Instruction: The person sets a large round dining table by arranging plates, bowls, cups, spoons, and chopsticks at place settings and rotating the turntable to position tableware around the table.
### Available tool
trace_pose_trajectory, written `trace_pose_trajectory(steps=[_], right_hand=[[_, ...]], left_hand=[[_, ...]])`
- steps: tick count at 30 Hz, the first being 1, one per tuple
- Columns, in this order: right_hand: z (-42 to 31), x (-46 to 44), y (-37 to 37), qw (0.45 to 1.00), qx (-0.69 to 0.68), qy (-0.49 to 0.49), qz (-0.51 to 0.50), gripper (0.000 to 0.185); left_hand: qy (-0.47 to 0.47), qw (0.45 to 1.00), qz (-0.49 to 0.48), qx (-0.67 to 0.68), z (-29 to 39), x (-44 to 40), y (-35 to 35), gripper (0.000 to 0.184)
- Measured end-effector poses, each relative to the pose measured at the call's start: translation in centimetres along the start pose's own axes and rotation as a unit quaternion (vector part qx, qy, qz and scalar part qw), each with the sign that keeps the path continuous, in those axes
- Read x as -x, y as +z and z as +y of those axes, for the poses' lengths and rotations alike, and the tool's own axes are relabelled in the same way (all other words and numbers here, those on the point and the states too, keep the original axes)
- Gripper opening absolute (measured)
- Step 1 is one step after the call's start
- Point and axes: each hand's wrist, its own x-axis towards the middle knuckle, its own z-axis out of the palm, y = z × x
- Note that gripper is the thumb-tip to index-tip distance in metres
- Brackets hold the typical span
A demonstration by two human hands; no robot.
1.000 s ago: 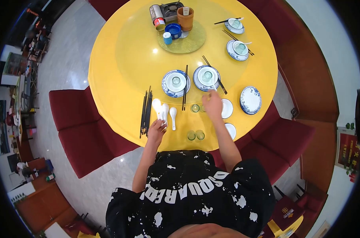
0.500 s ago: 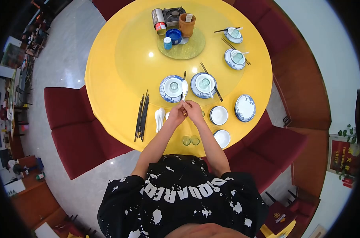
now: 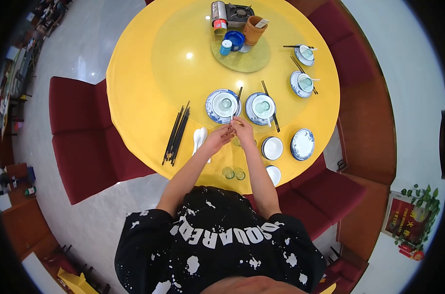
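Note:
My right hand (image 3: 244, 130) pinches a white spoon (image 3: 232, 116) at the near right edge of a white bowl (image 3: 224, 105) with a glass in it, on a blue-patterned plate (image 3: 214, 115). Against it, my left hand (image 3: 219, 137) has its fingers closed near the spoon's handle; whether it grips the handle is hidden. Black chopsticks (image 3: 240, 96) lie at that plate's right side. Just right stands a second setting of plate, bowl (image 3: 263, 106), glass, spoon and chopsticks. White spoons (image 3: 200, 137) lie left of my left hand, and a chopstick bundle (image 3: 177, 135) farther left.
White bowls (image 3: 272, 148) and blue-patterned plates (image 3: 302, 144) stand to the right, glasses (image 3: 233, 173) near the front edge. Two settings (image 3: 301, 84) are at the far right. A stove (image 3: 239, 14), wooden container (image 3: 254, 30) and blue ashtray (image 3: 234, 40) stand at the back.
My right hand has left the right setting and met my left hand, which brought a spoon over from the spoon group. The spoon has since come down beside the left bowl. The view has shifted.

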Motion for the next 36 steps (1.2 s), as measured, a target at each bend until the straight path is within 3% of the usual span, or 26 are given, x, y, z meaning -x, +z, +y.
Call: trace_pose_trajectory(steps=[5,7,11,15,17,20,22,26,29,36], right_hand=[[-0.4,-0.1,1.2,0.998,-0.042,0.045,0.009,0.036],[-0.1,-0.1,1.7,0.998,-0.044,0.038,0.007,0.037],[-0.1,1.1,2.5,0.997,-0.03,0.057,0.029,0.039],[0.5,4.1,2.3,0.995,-0.043,0.074,0.051,0.038],[0.8,6.8,1.8,0.996,-0.035,0.073,0.045,0.036],[3.0,11.2,1.0,0.997,-0.013,0.07,0.008,0.033],[4.0,14.3,0.6,0.998,-0.005,0.067,-0.005,0.032],[4.6,19.2,-0.6,0.997,-0.031,0.065,0.032,0.03],[3.8,21.8,-2.8,0.991,-0.025,0.072,0.106,0.029],[5.3,24.8,-6.5,0.963,-0.075,0.094,0.243,0.03]], left_hand=[[0.052,0.976,0.112,-0.178,1.9,6.8,-7.8,0.039],[0.114,0.939,0.216,-0.241,1.9,9.5,-10.7,0.035],[0.176,0.896,0.358,-0.196,1.7,14.5,-15.3,0.031],[0.213,0.862,0.411,-0.208,0.9,17.1,-18.0,0.029],[0.247,0.848,0.407,-0.234,-0.2,15.4,-21.4,0.028],[0.319,0.78,0.34,-0.417,1.3,13.0,-19.3,0.033],[0.315,0.768,0.268,-0.489,3.0,9.7,-19.5,0.044],[0.353,0.536,0.145,-0.753,9.1,3.8,-15.9,0.071],[0.286,0.469,0.127,-0.826,10.1,0.7,-13.9,0.083],[0.212,0.451,0.144,-0.855,8.1,-0.8,-13.1,0.095]])
